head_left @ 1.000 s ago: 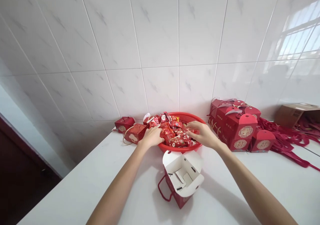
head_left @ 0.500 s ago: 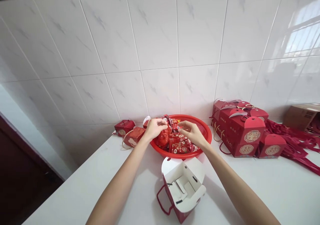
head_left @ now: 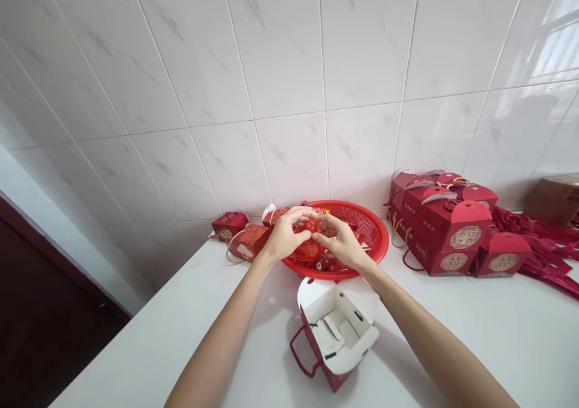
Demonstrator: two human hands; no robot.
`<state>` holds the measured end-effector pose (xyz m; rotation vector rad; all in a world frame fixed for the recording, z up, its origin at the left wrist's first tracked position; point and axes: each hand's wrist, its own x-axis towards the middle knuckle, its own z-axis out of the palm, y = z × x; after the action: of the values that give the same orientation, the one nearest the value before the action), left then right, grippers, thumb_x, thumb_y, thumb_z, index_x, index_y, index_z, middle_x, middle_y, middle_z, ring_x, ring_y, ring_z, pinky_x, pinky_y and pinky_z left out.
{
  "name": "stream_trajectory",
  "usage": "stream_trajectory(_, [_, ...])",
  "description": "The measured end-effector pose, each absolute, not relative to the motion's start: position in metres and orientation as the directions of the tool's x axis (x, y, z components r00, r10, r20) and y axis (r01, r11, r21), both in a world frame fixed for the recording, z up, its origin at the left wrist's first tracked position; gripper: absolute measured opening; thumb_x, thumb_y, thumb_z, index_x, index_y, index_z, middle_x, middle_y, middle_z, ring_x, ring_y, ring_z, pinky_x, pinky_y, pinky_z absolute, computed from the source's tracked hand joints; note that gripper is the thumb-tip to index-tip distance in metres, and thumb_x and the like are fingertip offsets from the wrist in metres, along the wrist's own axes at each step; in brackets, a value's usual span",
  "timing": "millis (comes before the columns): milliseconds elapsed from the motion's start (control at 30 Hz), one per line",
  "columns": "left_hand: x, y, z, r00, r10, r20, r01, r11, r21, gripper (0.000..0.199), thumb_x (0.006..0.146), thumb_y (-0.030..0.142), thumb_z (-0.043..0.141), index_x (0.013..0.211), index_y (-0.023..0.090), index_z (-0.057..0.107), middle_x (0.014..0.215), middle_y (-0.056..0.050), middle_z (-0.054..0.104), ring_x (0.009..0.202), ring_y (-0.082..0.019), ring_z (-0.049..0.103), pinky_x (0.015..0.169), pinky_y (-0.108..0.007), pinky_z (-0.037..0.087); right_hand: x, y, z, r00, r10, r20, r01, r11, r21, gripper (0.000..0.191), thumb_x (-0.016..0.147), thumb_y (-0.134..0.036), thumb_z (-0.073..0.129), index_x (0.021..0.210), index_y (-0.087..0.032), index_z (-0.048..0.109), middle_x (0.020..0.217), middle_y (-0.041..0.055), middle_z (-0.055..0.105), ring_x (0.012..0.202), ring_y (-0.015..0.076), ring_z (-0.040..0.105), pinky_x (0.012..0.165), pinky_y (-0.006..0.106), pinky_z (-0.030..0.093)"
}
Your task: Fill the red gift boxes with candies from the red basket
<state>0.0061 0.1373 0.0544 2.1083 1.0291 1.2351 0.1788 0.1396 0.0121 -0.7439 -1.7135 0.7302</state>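
Observation:
Both my hands meet over the left part of a red plastic basket [head_left: 382,239]. Between the curled fingers of my left hand [head_left: 288,234] and my right hand [head_left: 340,240] is a shiny red wrapped packet [head_left: 304,252], partly covered by the fingers. Thumbs and fingertips nearly touch around its top. Other red printed packets [head_left: 332,260] lie in the basket under my right hand. In front of the basket stands a red gift box [head_left: 337,335], its white-lined flaps spread and a red cord handle on its left side; folded white panels show inside.
Several closed red gift boxes [head_left: 446,233] are stacked at right against the tiled wall. Beside them lie dark red ribbons or bags [head_left: 543,251] and a brown carton [head_left: 554,200]. Small red boxes [head_left: 246,242] with twine handles sit left of the basket, near the white table's [head_left: 181,311] edge.
My right hand has moved left to join my left hand at the shiny red packet. The camera view has shifted slightly; the open box stays in its place.

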Motion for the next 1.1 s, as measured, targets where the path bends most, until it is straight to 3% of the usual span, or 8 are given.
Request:
stream_trajectory(200, [0.009,0.117,0.046,0.26,0.634,0.729,0.667,-0.663,0.338,0.018,0.08,0.023,0.067,0.098,0.022,0.07,0.114,-0.008,0.059,0.113,-0.024,0.058,0.106,-0.043,0.044,0.179,0.138,0.013,-0.166,0.85,0.5,0.021,0.51,-0.86,0.03,0.077,-0.044,0.069,0.092,-0.02,0.06,0.078,0.0019,0.066,0.071,0.0184,0.062,0.066,0.031,0.049])
stream_trajectory(400, [0.01,0.108,0.038,0.175,0.633,0.754,0.825,-0.513,0.239,0.004,0.081,0.027,0.071,0.081,0.023,0.069,0.124,-0.008,0.057,0.124,-0.03,0.048,0.112,-0.053,0.035,0.182,0.133,0.016,-0.144,0.874,0.464,-0.047,0.462,-0.885,0.03,0.078,-0.043,0.068,0.094,-0.023,0.052,0.07,-0.0031,0.063,0.063,0.0162,0.061,0.061,0.029,0.048])
stream_trajectory(533, [0.005,0.112,0.035,0.228,0.726,0.649,0.792,-0.526,0.31,0.015,0.081,0.034,0.071,0.093,0.025,0.075,0.128,-0.007,0.06,0.127,-0.03,0.049,0.113,-0.052,0.036,0.182,0.135,0.016,-0.235,0.837,0.495,-0.083,0.49,-0.868,0.017,0.078,-0.033,0.061,0.09,-0.021,0.058,0.084,0.0011,0.068,0.08,0.0176,0.065,0.072,0.031,0.051])
stream_trajectory(667, [0.0,0.115,0.032,0.24,0.768,0.594,0.769,-0.523,0.366,0.016,0.085,0.031,0.065,0.094,0.025,0.076,0.129,-0.007,0.062,0.127,-0.029,0.053,0.111,-0.05,0.039,0.181,0.137,0.014,-0.281,0.824,0.492,-0.069,0.494,-0.867,0.024,0.072,-0.031,0.066,0.094,-0.02,0.064,0.092,0.0039,0.07,0.084,0.0192,0.066,0.076,0.033,0.053])
stream_trajectory(833, [-0.002,0.117,0.031,0.229,0.759,0.61,0.715,-0.556,0.424,0.018,0.086,0.025,0.057,0.084,0.022,0.074,0.11,-0.006,0.069,0.109,-0.023,0.063,0.103,-0.041,0.047,0.18,0.137,0.011,-0.18,0.86,0.478,0.103,0.5,-0.86,0.015,0.072,-0.035,0.067,0.07,-0.02,0.064,0.072,0.0023,0.068,0.067,0.0179,0.062,0.065,0.032,0.05])
stream_trajectory(933, [-0.015,0.124,0.034,0.077,0.764,0.64,0.708,-0.494,0.505,0.019,0.084,0.026,0.054,0.081,0.021,0.072,0.102,-0.006,0.071,0.101,-0.022,0.066,0.098,-0.037,0.05,0.185,0.14,0.011,-0.034,0.9,0.434,0.143,0.434,-0.889,0.017,0.072,-0.036,0.065,0.067,-0.021,0.062,0.069,0.0031,0.066,0.064,0.0184,0.06,0.061,0.031,0.048])
stream_trajectory(1000, [-0.032,0.133,0.035,-0.126,0.77,0.626,0.68,-0.392,0.619,0.018,0.081,0.027,0.055,0.081,0.02,0.071,0.098,-0.005,0.072,0.097,-0.023,0.067,0.094,-0.037,0.052,0.192,0.143,0.01,0.111,0.913,0.394,0.112,0.382,-0.917,0.017,0.073,-0.038,0.064,0.072,-0.021,0.061,0.073,0.0046,0.067,0.067,0.0195,0.061,0.059,0.031,0.049])
stream_trajectory(1100, [-0.062,0.147,0.033,-0.456,0.75,0.479,0.494,-0.235,0.837,0.02,0.077,0.03,0.057,0.084,0.018,0.07,0.092,-0.006,0.073,0.087,-0.023,0.067,0.083,-0.036,0.054,0.203,0.147,0.01,0.288,0.917,0.276,-0.008,0.291,-0.957,0.018,0.074,-0.039,0.062,0.075,-0.021,0.058,0.08,0.0067,0.067,0.071,0.0209,0.062,0.058,0.031,0.051])
